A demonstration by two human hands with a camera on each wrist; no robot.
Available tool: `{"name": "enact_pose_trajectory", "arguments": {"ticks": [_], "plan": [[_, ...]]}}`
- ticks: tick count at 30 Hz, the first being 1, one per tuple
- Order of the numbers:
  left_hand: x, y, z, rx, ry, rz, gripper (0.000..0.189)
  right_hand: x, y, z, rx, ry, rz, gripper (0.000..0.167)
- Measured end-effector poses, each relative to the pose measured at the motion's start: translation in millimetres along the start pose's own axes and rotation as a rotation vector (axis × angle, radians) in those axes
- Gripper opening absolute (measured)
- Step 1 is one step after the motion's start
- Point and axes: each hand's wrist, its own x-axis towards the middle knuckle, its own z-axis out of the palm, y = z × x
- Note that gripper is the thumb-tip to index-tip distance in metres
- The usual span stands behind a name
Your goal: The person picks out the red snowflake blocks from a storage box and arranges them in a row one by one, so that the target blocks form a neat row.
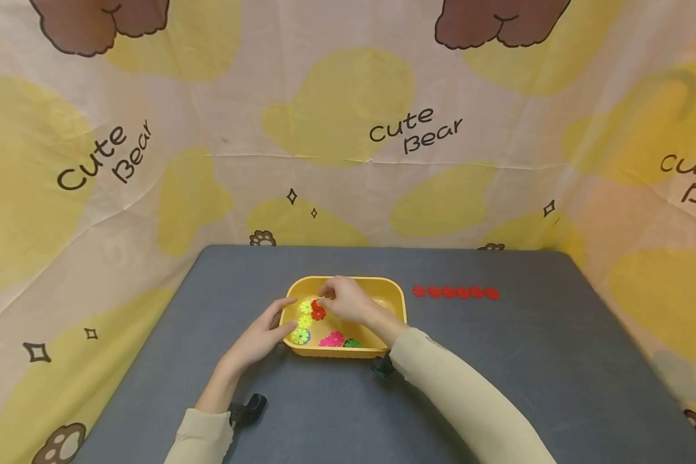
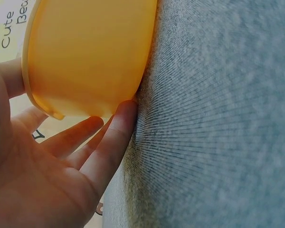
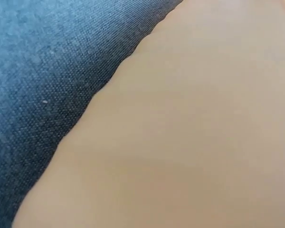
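Note:
A yellow plastic tray (image 1: 342, 352) sits on the table with flower-shaped discs inside. My left hand (image 1: 261, 332) holds the tray's left end, thumb at the rim; the left wrist view shows fingers (image 2: 123, 114) against its outer wall. My right hand (image 1: 348, 299) reaches into the tray, its fingertips pinching a red flower disc (image 1: 315, 303); part of that disc is hidden. Another red disc (image 1: 319, 314) lies just below it. Beside them are several yellow-green discs (image 1: 305, 321). Pink discs (image 1: 332, 339) and a green disc (image 1: 352, 343) lie along the near wall.
Several red discs (image 1: 455, 292) form a row on the grey table (image 1: 348, 406), right of the tray. A patterned cloth (image 1: 336, 109) hangs behind the table. The right wrist view is filled mostly by a blurred, pale surface (image 3: 180, 133) beside dark fabric.

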Motion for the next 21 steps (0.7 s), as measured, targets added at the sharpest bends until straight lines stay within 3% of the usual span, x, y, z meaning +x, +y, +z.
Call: {"name": "enact_pose_trajectory", "arguments": {"ticks": [9, 21], "plan": [[0.0, -0.6, 0.5, -0.005, 0.000, 0.003, 0.056, 10.7, 5, 12, 0.026, -0.059, 0.037, 0.023], [-0.7, -1.8, -0.3, 0.002, 0.006, 0.001, 0.056, 13.3, 7, 21, -0.040, -0.112, -0.002, 0.025]]}}
